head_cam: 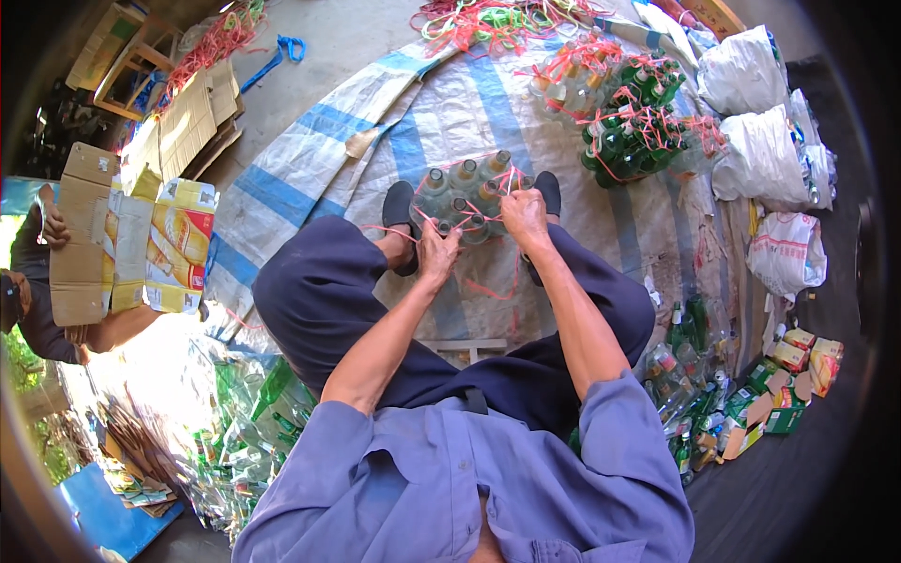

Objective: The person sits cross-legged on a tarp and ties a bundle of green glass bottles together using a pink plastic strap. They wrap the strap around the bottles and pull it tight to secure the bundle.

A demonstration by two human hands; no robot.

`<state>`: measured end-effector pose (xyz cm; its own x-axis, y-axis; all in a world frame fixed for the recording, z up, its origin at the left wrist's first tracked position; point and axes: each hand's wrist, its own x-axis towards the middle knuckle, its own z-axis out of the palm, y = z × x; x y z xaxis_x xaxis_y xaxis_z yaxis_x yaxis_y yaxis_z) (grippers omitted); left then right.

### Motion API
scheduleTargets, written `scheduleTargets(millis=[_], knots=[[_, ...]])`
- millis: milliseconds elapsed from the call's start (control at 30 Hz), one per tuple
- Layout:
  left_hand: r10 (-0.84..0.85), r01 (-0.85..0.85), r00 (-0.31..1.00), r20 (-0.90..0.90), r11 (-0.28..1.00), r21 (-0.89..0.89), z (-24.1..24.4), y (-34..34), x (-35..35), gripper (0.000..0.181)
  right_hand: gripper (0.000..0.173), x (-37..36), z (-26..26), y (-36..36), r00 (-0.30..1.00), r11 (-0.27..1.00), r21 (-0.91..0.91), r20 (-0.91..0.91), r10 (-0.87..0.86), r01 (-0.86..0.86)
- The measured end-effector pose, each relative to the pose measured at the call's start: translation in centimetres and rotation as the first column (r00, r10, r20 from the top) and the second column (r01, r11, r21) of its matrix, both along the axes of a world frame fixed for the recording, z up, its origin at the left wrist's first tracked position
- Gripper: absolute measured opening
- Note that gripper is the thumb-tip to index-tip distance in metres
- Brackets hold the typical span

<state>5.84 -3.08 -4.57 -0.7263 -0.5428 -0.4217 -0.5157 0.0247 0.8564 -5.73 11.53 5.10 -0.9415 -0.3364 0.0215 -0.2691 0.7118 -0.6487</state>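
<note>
A cluster of clear glass bottles [462, 199] stands upright between my feet, necks pointing up. Pink plastic twine [517, 176] runs across and around the necks. At the cluster's near left corner, my left hand [438, 255] pinches the twine beside a bottle mouth. My right hand [524, 217] is closed on the twine at the right side, with strands rising above the fist. A loose tail of twine hangs below the right hand, and another strand trails left past my ankle. The hands partly hide the nearest bottles.
Twine-tied bundles of green bottles [630, 144] and clear bottles [574, 81] stand far right on the striped woven tarp [486, 91]. White sacks [760, 155] line the right edge. Loose bottles [246, 415] lie at both sides. At left a person's hand [53, 222] holds flattened cardboard [84, 239].
</note>
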Motion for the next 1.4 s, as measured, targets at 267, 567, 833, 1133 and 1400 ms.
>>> scheduleTargets(millis=[267, 567, 833, 1133, 1400], knots=[[-0.124, 0.124, 0.992, 0.017, 0.992, 0.025, -1.2, -2.4, -1.9, 0.056, 0.017, 0.6, -0.3, 0.9, 0.989, 0.988, -0.086, 0.090, -0.120, 0.128], [-0.246, 0.253, 0.967, 0.060, 0.942, -0.222, 1.2, -5.9, -6.1, 0.050, 0.020, 4.2, 4.4, 3.1, 0.981, 0.978, -0.207, 0.189, 0.034, 0.006], [-0.273, 0.290, 0.919, -0.285, 0.957, 0.020, 2.5, -5.6, -9.8, 0.064, 0.021, 10.9, 4.9, 3.6, 0.890, 0.960, -0.281, 0.441, 0.116, 0.014], [-0.036, 0.066, 0.953, -0.301, 0.994, 0.090, 2.2, -3.7, -7.7, 0.051, 0.024, 12.3, 5.4, 3.5, 0.832, 0.978, -0.191, 0.527, 0.174, -0.084], [0.079, -0.078, 0.980, -0.184, 0.997, 0.011, -1.1, -2.8, -3.0, 0.051, 0.027, 12.8, 4.2, 2.6, 0.889, 0.978, -0.140, 0.413, 0.200, -0.156]])
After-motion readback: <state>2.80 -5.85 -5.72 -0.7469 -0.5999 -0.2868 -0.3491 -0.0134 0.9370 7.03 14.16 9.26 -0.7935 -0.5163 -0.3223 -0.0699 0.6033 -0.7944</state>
